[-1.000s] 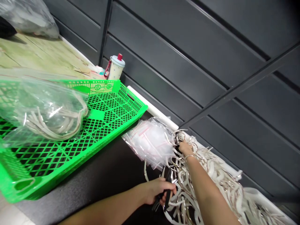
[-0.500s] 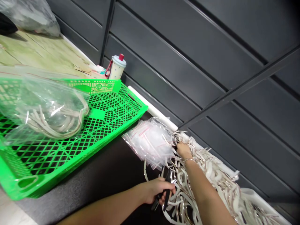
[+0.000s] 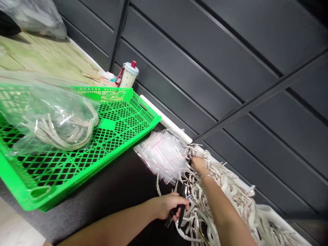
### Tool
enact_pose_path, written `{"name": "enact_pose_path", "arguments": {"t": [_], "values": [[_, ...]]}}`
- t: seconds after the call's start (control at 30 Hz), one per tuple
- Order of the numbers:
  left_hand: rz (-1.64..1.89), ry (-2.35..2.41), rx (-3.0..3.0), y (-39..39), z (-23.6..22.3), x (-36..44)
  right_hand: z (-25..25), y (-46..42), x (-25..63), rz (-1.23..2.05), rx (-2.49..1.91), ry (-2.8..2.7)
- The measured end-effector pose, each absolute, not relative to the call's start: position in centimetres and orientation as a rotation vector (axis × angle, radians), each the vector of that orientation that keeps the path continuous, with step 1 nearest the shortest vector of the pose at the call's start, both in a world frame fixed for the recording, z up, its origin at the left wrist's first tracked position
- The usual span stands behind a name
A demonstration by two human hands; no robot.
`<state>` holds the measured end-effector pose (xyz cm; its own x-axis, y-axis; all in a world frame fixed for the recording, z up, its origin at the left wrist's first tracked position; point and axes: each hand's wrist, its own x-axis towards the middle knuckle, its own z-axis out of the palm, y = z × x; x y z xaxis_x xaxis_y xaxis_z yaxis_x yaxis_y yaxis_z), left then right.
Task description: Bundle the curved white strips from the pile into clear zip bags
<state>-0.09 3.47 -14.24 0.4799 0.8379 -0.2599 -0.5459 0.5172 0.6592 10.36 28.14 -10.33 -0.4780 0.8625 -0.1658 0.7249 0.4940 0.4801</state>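
My left hand (image 3: 174, 206) is closed around a black-handled hand tool (image 3: 181, 215), which looks like pliers or cutters; its jaws are hard to make out. Beneath and to the right of it lies a tangled heap of white and silvery strips (image 3: 225, 184). At the far end of this heap my right hand (image 3: 200, 164), with a bracelet at the wrist, has its fingers curled down among the strips; the fingertips are hidden. Just left of the right hand is a stack of clear zip bags (image 3: 164, 153) with pink lines.
A green mesh basket (image 3: 123, 136) stands at the left, holding a clear bag (image 3: 66, 128) with coiled pale strips inside. Behind it are a cup with a red cap (image 3: 128, 75) and a pink packet (image 3: 109, 80). A white roll (image 3: 166, 119) lies along the dark panelled wall (image 3: 179, 68).
The view has shifted slightly. Both hands stay in nearly the same places, the left still around the black-handled tool and the right still among the strips.
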Motion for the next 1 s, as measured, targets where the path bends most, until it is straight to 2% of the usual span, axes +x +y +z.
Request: {"name": "enact_pose_path", "arguments": {"t": [0.27,0.47,0.5,0.57,0.67,0.77,0.83,0.93,1.0], "values": [[0.859,0.410,0.440,3.6,-14.7,0.2,-6.9,25.5,10.9,0.252,1.566,2.792],[0.883,0.331,0.361,3.5,-14.0,-0.3,-5.7,16.1,12.7,0.003,1.548,3.233],[0.893,0.317,0.336,3.5,-13.9,-0.3,-5.8,14.2,13.1,-0.052,1.500,3.316],[0.908,0.295,0.260,3.6,-13.9,-0.4,-6.0,10.5,13.8,-0.274,1.116,3.584],[0.918,0.307,0.154,3.6,-14.2,-0.3,-6.7,6.2,14.6,-0.100,0.678,3.627],[0.951,0.338,0.180,3.5,-14.7,-0.3,-7.5,3.7,14.9,0.080,0.542,3.551],[1.011,0.346,0.236,3.2,-14.8,-0.3,-8.1,2.7,14.9,0.085,0.533,3.539],[1.065,0.367,0.316,2.6,-14.1,-0.3,-9.2,1.9,14.7,-0.194,0.742,3.605],[1.052,0.405,0.367,2.2,-13.3,-0.3,-10.0,2.1,14.5,-0.595,1.163,3.628]]}}
